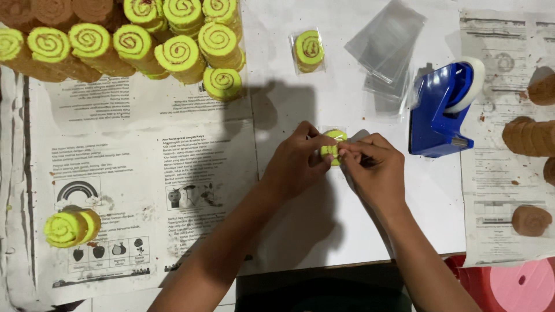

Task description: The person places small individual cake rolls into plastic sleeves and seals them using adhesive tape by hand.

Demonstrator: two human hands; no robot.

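Two hands meet at the middle of what I see, both pinching one green roll slice (333,148). My left hand (298,164) curls around the slice from the left, thumb and fingers closed on it. My right hand (374,167) comes in from the right, its fingertips pressed together at the slice's edge, touching the left hand's fingers. I cannot tell whether the slice already sits in a clear sleeve; a glint shows around it.

Just beyond the hands lies a bagged slice (309,51), flat in clear wrap. Beyond and to the right of the right hand I see a stack of empty bags (386,46), and beside them, near the right hand, a blue tape dispenser (442,110). Far beyond the left hand a heap of green rolls (167,43) is piled up. Well left of the left hand lies one short roll (69,226) on printed paper (133,173). Well to the right of the right hand sit brown slices (529,137).
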